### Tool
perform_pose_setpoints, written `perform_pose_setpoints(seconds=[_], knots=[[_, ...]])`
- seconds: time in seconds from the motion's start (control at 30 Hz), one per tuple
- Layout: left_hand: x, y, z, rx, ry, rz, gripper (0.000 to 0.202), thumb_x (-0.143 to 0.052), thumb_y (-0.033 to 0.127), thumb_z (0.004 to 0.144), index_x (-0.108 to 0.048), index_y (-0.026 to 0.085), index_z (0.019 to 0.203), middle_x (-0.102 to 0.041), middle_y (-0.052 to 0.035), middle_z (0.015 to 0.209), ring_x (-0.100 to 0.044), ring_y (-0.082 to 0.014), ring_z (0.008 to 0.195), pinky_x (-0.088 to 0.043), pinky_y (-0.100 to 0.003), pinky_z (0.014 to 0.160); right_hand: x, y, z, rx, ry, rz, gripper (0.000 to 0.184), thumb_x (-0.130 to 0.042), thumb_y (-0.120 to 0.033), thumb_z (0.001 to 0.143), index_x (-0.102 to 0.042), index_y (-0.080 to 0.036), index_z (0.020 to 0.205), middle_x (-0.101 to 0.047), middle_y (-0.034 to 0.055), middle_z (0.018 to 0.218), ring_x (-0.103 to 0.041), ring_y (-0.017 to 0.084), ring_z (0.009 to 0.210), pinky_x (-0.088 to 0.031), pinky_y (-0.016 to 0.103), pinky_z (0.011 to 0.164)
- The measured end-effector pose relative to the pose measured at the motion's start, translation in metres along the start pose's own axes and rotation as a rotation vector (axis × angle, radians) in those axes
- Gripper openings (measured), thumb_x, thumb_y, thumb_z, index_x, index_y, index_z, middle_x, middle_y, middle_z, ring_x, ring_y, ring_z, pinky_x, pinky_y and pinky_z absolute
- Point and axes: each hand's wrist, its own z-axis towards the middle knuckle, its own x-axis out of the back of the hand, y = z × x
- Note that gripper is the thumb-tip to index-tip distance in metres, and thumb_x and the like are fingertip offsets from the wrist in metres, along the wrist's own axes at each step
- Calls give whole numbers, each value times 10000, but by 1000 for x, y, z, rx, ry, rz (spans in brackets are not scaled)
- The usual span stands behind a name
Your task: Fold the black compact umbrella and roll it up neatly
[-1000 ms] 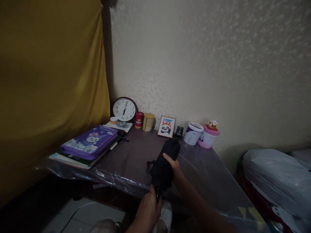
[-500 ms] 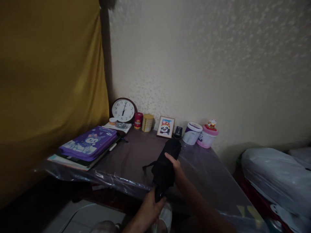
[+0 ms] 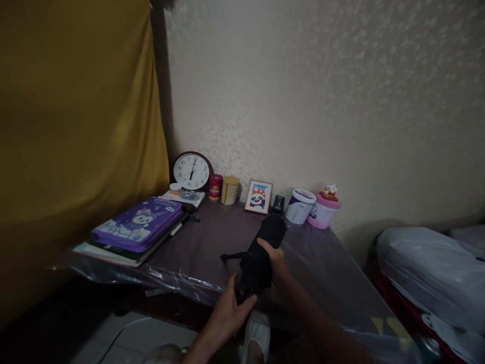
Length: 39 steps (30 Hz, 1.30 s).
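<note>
A folded black umbrella (image 3: 261, 250) lies on a dark table (image 3: 204, 242) covered with clear plastic sheet, its near end over the front edge. My right hand (image 3: 275, 260) wraps round its middle from the right, thumb on top. My left hand (image 3: 229, 313) grips the near handle end from below. A short black strap (image 3: 231, 256) sticks out to the umbrella's left.
Along the wall stand a round clock (image 3: 191, 171), a red tin (image 3: 215, 186), a gold tin (image 3: 231, 190), a small framed picture (image 3: 258, 196), a white tub (image 3: 300, 206) and a pink jar (image 3: 324, 211). A purple case (image 3: 138, 223) rests on books at left. A yellow curtain (image 3: 76, 126) hangs left; plastic-covered bedding (image 3: 428, 273) lies right.
Both hands have pushed the umbrella a little farther onto the table. My left hand has shifted up along the handle end; the strap now sticks out flatter to the left.
</note>
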Motion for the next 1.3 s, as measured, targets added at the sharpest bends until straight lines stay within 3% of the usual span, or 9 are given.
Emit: perform_pose_setpoints(seconds=[0.1, 0.2, 0.33, 0.57, 0.77, 1.0, 1.17, 1.3], knots=[[5, 5, 5, -36, 153, 2, 708, -563, 435, 717, -303, 99, 1284, -423, -158, 1280, -389, -237, 1191, -297, -345, 978, -4, 2, 2, 92, 24, -27, 427, -738, -301, 527, -617, -146, 905, -660, 14, 704, -596, 156, 582, -480, 260, 552], [5, 14, 8, -107, 157, 24, 632, -589, 418, 692, -379, 143, 1221, -474, -119, 1203, -457, -226, 1114, -350, -330, 926, -14, 2, -2, 98, 26, -69, 483, -740, -278, 510, -608, -144, 955, -671, 28, 744, -602, 167, 598, -486, 272, 560], [5, 21, 10, -65, 160, 128, 506, -623, 422, 638, -477, 157, 1044, -541, -80, 1019, -536, -227, 964, -413, -325, 813, -26, -1, -14, 108, 31, -152, 522, -733, -268, 497, -598, -125, 980, -679, 51, 789, -619, 183, 639, -493, 280, 581], [9, 18, 6, -202, 233, 318, 664, -636, 416, 615, -393, 171, 1183, -471, -92, 1154, -446, -257, 1110, -354, -362, 913, -33, 7, -21, 200, 21, -243, 595, -711, -271, 513, -535, -130, 1064, -671, 75, 907, -630, 206, 767, -508, 306, 679], [4, 14, 12, -155, 163, 100, 659, -674, 349, 594, -416, 157, 1170, -517, -95, 1110, -477, -257, 1071, -371, -348, 888, -36, 15, -23, 233, -24, -268, 641, -707, -280, 526, -498, -148, 1118, -672, 57, 870, -633, 206, 736, -511, 306, 647], [1, 13, 22, -129, 60, -202, 663, -668, 208, 604, -384, 167, 1202, -543, -80, 1144, -515, -219, 1039, -402, -309, 860, -35, 11, -23, 162, -37, -282, 635, -714, -312, 513, -529, -129, 1092, -669, 69, 876, -626, 213, 762, -497, 311, 677], [10, 18, 25, -34, -20, -289, 570, -659, 245, 638, -436, 146, 1153, -615, -67, 1016, -575, -208, 916, -455, -279, 742, -32, 2, -26, 104, -98, -200, 600, -724, -297, 506, -564, -131, 1060, -660, 74, 919, -614, 204, 780, -490, 305, 691], [19, 22, 23, 30, -142, -379, 428, -664, 303, 651, -540, 125, 1019, -643, -52, 903, -593, -204, 828, -460, -263, 667, -29, -8, -32, 23, -216, -135, 514, -715, -339, 534, -601, -134, 991, -655, 51, 835, -600, 176, 695, -483, 289, 636]])
